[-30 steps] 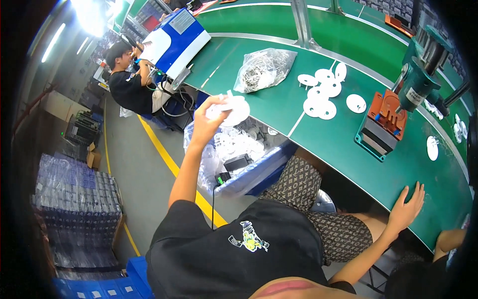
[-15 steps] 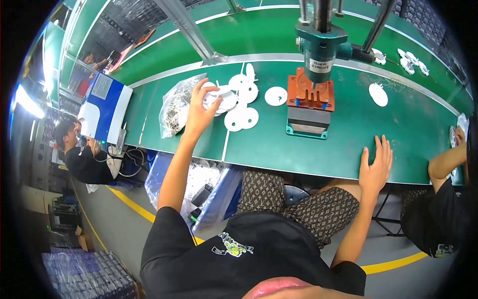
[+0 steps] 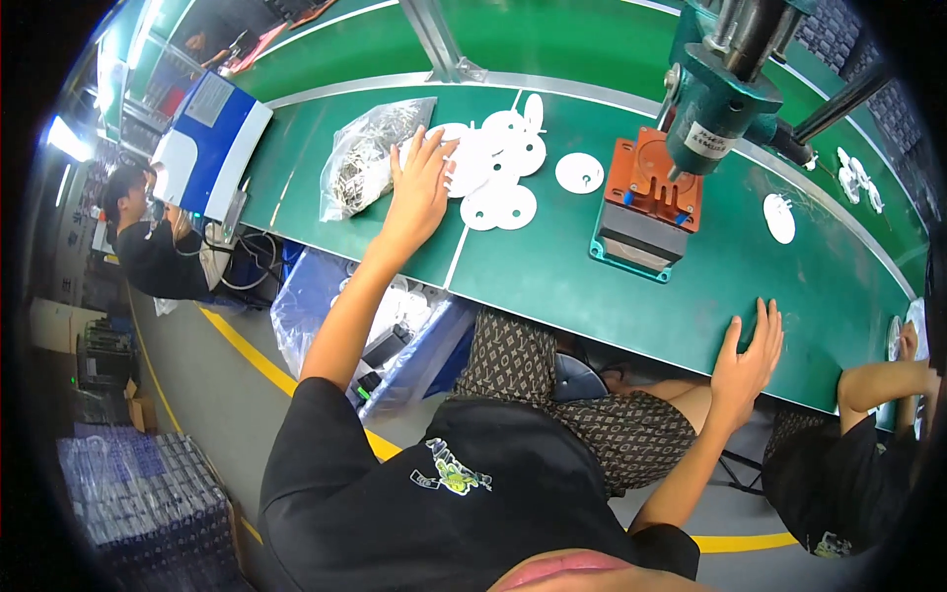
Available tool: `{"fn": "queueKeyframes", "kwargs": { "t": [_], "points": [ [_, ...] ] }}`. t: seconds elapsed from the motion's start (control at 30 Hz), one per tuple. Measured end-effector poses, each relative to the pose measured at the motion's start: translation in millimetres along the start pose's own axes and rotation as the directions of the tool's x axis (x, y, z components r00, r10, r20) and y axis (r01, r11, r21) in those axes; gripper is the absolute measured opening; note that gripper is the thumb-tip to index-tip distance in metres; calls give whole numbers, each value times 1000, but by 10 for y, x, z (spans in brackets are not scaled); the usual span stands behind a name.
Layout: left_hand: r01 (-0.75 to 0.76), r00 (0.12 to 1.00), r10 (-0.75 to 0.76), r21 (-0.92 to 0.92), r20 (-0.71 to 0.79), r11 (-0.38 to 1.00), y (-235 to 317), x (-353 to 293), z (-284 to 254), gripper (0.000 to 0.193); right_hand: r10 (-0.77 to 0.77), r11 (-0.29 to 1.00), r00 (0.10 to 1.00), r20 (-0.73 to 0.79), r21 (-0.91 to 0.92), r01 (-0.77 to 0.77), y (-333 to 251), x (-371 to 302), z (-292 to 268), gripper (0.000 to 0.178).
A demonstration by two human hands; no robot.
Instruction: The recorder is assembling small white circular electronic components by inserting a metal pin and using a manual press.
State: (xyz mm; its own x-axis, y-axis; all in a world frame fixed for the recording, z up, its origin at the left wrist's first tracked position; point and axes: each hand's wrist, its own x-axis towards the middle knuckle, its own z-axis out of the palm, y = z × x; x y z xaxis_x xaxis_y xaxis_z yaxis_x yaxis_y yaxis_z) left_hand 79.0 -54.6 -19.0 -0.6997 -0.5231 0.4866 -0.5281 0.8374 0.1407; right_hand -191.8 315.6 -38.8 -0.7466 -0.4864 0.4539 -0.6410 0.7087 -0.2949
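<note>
My left hand (image 3: 422,189) lies over the left end of a pile of white discs (image 3: 503,163), its fingers stretched out and touching them. What is under its palm is hidden. Several discs overlap there, and some have a small dark hole. Beside that hand is a clear plastic bag (image 3: 357,163) of thin metal pieces. My right hand (image 3: 747,367) rests on the green table near its front edge, fingers extended, with nothing in it. Between the hands stands a green press (image 3: 725,109) over an orange fixture (image 3: 655,178) on a dark block. A single white disc (image 3: 579,173) lies left of the fixture.
Another white disc (image 3: 779,218) with a raised piece lies right of the press. More white parts (image 3: 858,181) sit on the far ledge. A blue-and-white machine (image 3: 214,148) stands at the left. A lined blue bin (image 3: 419,340) is below the table edge. A co-worker's arm (image 3: 883,385) reaches in at right.
My left hand has gone from curved, spread fingers above the discs to lying flatter over them. The view has turned, shifting the scene. My right hand stays on the table.
</note>
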Motion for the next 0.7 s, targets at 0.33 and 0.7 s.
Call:
{"fn": "queueKeyframes", "kwargs": {
  "t": [0.33,0.7],
  "points": [
    [75,997,-66,205,-51,976,475,120,-9,56,-32,999,999,-12,-17,31,50,0,-5,42],
    [-52,937,-9,-165,-349,985,242,3,-367,17,-3,1000,1000,-8,-16,3,60,1,-10,42]
  ]
}}
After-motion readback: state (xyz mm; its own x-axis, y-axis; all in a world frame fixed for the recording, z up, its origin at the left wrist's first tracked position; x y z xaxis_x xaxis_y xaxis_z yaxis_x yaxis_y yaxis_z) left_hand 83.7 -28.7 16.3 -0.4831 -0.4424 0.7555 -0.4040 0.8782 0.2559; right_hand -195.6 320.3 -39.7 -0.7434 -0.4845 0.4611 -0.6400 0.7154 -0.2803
